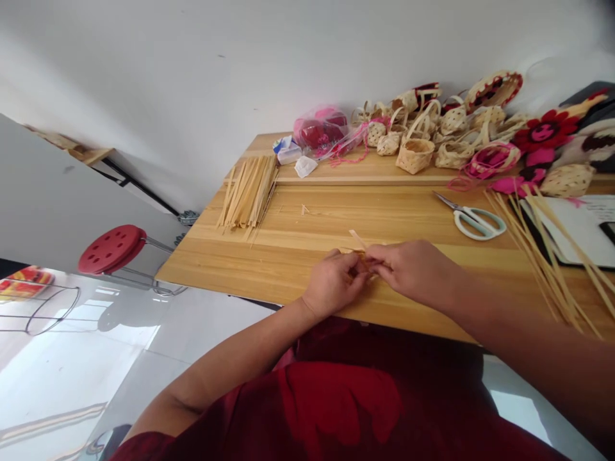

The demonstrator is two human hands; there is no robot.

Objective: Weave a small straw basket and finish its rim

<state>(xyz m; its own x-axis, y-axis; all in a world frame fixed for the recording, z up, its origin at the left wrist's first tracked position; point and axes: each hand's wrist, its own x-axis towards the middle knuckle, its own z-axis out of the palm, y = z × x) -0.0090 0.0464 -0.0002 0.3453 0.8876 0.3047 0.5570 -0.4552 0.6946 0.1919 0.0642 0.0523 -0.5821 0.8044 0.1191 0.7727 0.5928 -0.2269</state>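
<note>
My left hand [332, 282] and my right hand [408, 269] meet at the near edge of a wooden table [298, 256]. Both pinch a small piece of thin pale woven strips [359, 246], with one strip end sticking up between them. Fingers of both hands are curled tight on the strips. Most of the piece is hidden by my fingers.
A bundle of pale strips [250, 192] lies at the table's left. Long strips [552, 256] fan out at the right beside white-handled scissors [475, 221]. Several small woven baskets [418, 150], a pink plastic bag [319, 131] and fabric flowers [545, 134] line the back. A red stool [113, 246] stands left.
</note>
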